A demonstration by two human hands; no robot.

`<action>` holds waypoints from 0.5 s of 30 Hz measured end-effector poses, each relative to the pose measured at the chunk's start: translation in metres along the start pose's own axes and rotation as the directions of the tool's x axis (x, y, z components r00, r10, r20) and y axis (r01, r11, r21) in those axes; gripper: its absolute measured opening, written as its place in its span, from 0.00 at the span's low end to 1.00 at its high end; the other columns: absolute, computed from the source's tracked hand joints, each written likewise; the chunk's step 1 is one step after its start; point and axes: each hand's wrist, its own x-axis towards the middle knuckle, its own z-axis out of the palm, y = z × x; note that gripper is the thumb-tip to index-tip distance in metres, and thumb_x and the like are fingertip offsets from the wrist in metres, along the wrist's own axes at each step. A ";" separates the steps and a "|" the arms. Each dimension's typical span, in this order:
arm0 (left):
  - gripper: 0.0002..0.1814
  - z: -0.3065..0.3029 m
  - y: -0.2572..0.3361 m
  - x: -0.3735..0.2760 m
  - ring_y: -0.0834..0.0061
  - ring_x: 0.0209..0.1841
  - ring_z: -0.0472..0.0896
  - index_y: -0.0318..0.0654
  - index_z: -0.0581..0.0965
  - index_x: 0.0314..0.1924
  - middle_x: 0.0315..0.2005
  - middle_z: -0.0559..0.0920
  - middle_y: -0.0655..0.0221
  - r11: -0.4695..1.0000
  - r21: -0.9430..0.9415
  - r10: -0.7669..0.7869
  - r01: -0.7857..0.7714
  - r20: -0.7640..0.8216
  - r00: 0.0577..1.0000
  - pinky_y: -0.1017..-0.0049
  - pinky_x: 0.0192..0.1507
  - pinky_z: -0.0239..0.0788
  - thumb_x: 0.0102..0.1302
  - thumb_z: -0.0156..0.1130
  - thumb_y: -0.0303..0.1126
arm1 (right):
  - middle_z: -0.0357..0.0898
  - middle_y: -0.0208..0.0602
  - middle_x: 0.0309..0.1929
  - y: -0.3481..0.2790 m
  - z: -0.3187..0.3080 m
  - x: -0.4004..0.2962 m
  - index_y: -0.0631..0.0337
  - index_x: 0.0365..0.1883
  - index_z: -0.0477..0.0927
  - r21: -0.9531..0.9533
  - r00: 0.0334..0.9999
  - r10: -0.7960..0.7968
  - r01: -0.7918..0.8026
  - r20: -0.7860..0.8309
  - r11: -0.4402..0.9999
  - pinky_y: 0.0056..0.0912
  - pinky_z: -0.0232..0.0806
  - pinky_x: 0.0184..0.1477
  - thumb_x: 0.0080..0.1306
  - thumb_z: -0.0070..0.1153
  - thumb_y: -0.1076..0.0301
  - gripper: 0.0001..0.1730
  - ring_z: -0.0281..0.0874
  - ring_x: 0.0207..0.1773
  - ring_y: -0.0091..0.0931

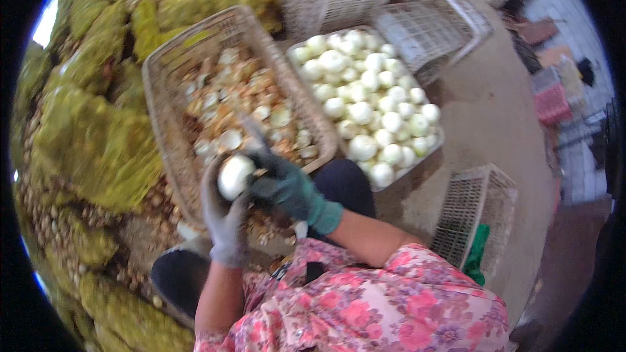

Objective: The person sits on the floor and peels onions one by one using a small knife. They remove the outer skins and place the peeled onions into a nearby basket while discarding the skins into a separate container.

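In a pale grey glove, my left hand (226,227) cups a peeled white onion (235,177) above the near end of a dirty plastic crate. My right hand (288,188), in a dark green glove, is closed right beside the onion, its fingertips at the onion's side. From its far side juts a blurred knife blade (253,129), pointing away from me; the handle is hidden in the glove. Under both hands, the crate (164,122) holds brown onion skins and cut ends (230,88). A second crate, to the right, is heaped with peeled white onions (362,112).
Yellow-green mesh sacks (93,142) crowd the left side, with loose skins between them. Pale plastic crates (362,0) stand at the back, and one tipped crate (425,29) adjoins the peeled onions. Another crate (474,215) with a green cloth (477,254) sits at right on the concrete floor (489,107).
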 end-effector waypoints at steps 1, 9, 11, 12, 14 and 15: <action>0.36 0.005 0.001 0.001 0.65 0.65 0.70 0.32 0.64 0.68 0.63 0.70 0.59 0.997 -0.066 -0.036 0.036 0.013 0.999 0.67 0.69 0.61 0.59 0.63 0.23 | 0.81 0.30 0.48 -0.016 0.003 0.000 0.57 0.63 0.73 0.072 0.998 -0.055 0.056 -0.017 0.996 0.23 0.74 0.45 0.67 0.63 0.64 0.26 0.77 0.48 0.18; 0.29 0.046 0.021 0.012 0.69 0.59 0.76 0.33 0.70 0.64 0.57 0.76 0.63 0.986 -0.090 -0.136 0.141 0.056 0.989 0.73 0.57 0.72 0.65 0.67 0.30 | 0.78 0.31 0.55 -0.024 -0.026 -0.009 0.59 0.67 0.69 0.085 0.990 -0.140 0.141 -0.011 0.986 0.27 0.75 0.50 0.67 0.62 0.70 0.29 0.77 0.53 0.20; 0.22 0.053 0.028 0.015 0.68 0.59 0.76 0.32 0.76 0.58 0.57 0.78 0.61 0.978 -0.142 -0.155 0.153 -0.001 0.988 0.71 0.58 0.71 0.67 0.66 0.34 | 0.78 0.31 0.53 -0.025 -0.029 -0.007 0.59 0.67 0.68 0.148 0.995 -0.095 0.095 -0.007 0.984 0.26 0.74 0.48 0.67 0.63 0.67 0.31 0.77 0.51 0.21; 0.16 0.055 0.021 0.019 0.68 0.60 0.75 0.35 0.79 0.54 0.55 0.80 0.61 0.999 0.027 -0.036 0.036 0.001 0.999 0.70 0.62 0.67 0.71 0.60 0.35 | 0.78 0.31 0.52 -0.017 -0.031 -0.003 0.59 0.68 0.68 0.177 0.997 -0.070 0.072 -0.018 0.982 0.26 0.74 0.48 0.66 0.63 0.66 0.32 0.77 0.50 0.21; 0.10 0.065 0.016 0.029 0.71 0.52 0.79 0.36 0.81 0.46 0.49 0.83 0.64 0.995 -0.022 -0.099 0.098 -0.091 0.991 0.72 0.56 0.70 0.71 0.61 0.34 | 0.78 0.30 0.51 -0.027 -0.035 -0.005 0.59 0.68 0.67 0.233 1.000 0.018 -0.017 -0.006 0.972 0.25 0.74 0.46 0.64 0.65 0.62 0.35 0.77 0.47 0.20; 0.09 0.072 0.023 0.033 0.73 0.49 0.80 0.36 0.81 0.44 0.47 0.84 0.65 0.992 -0.035 -0.121 0.118 -0.096 0.988 0.73 0.54 0.72 0.71 0.60 0.33 | 0.78 0.31 0.51 -0.032 -0.033 -0.003 0.59 0.69 0.65 0.310 0.999 -0.047 0.045 0.001 0.950 0.24 0.74 0.45 0.64 0.65 0.63 0.37 0.78 0.43 0.20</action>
